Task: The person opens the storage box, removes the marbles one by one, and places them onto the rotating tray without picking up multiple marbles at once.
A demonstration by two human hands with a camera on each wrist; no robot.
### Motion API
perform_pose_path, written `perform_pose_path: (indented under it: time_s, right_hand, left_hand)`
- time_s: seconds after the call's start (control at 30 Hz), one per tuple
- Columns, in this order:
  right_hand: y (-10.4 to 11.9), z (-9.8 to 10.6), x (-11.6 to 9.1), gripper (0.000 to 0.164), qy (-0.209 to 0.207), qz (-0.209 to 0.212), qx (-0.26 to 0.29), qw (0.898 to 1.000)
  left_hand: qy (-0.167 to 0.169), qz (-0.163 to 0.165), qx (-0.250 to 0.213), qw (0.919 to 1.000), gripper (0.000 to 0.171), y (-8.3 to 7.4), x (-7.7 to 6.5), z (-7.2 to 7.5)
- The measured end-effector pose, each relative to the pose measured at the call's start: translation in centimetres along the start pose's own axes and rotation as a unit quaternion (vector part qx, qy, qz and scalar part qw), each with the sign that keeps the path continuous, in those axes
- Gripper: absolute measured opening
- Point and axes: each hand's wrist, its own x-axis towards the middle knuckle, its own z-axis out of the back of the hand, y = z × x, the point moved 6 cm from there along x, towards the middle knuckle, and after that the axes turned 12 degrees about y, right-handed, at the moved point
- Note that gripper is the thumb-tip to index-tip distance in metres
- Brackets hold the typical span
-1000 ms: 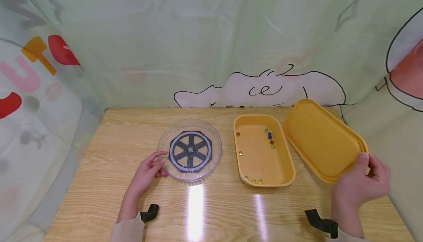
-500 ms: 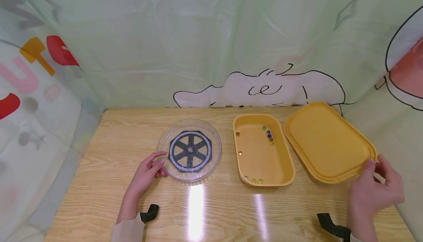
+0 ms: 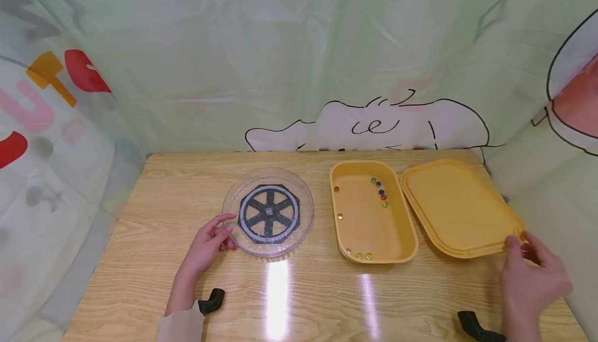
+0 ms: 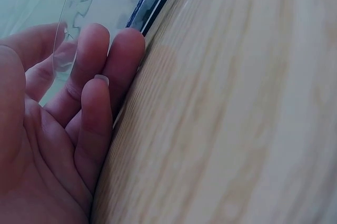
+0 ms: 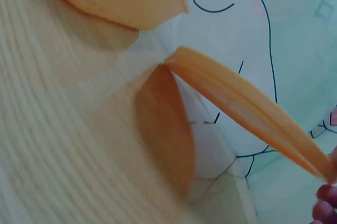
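Observation:
My left hand [image 3: 212, 239] rests at the left rim of a round clear dish [image 3: 306, 220]. In the left wrist view, its curled fingers [image 4: 90, 47] stand on both sides of the thin rim. My right hand [image 3: 534, 277] pinches the near right corner of a yellow-orange lid [image 3: 462, 207]. The lid slants in the right wrist view, its far end low by the table and the held end raised, with a shadow beneath. Between dish and lid sits a yellow-orange box [image 3: 362, 228] without a cover, with several small glass beads [image 3: 381, 192] along its sides.
A black spoked wheel shape [image 3: 269, 214] with a pale ring shows at the dish's middle. The wooden table [image 3: 187, 181] ends at a printed curtain [image 3: 224, 62] behind and on both sides. Black wrist mounts [image 3: 212, 300] sit by the forearms.
My right hand has moved right and slightly towards me with the lid. The lid's far edge has come down and it lies flatter. My left hand has stayed at the dish.

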Motion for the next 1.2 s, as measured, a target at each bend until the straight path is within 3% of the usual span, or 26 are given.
perform_pose_path:
  time_s: [0.13,0.3,0.47,0.57,0.83,1.07,1.2]
  right_hand:
    - [-1.6,-0.1,0.4,0.040,0.057,-0.055,-0.006,0.997]
    - [-2.6,-0.1,0.7,0.045,0.109,-0.077,-0.065,0.989]
    - [-2.9,-0.5,1.1,0.053,0.165,-0.099,-0.157,0.969]
    - [-3.1,-0.6,1.2,0.054,0.187,-0.113,-0.180,0.959]
    - [-3.5,-0.3,1.2,0.053,0.178,-0.116,-0.161,0.964]
    - [-2.3,-0.3,0.9,0.046,0.151,-0.072,-0.127,0.978]
    - [-1.4,-0.6,0.8,0.043,0.157,-0.075,-0.091,0.981]
  left_hand:
    - [-0.001,0.000,-0.001,1.0000,0.033,0.0,0.0,0.0]
    - [-0.001,-0.003,-0.003,1.0000,0.033,0.0,-0.1,0.0]
    - [0.000,-0.005,-0.004,1.0000,0.033,0.1,-0.2,0.0]
    - [0.000,-0.007,-0.005,1.0000,0.033,0.0,-0.2,0.0]
    - [0.000,-0.005,-0.003,1.0000,0.033,-0.1,-0.1,0.0]
    - [0.000,-0.008,-0.002,1.0000,0.033,-0.2,-0.1,0.0]
    - [0.000,-0.007,-0.002,1.0000,0.033,-0.3,-0.1,0.0]
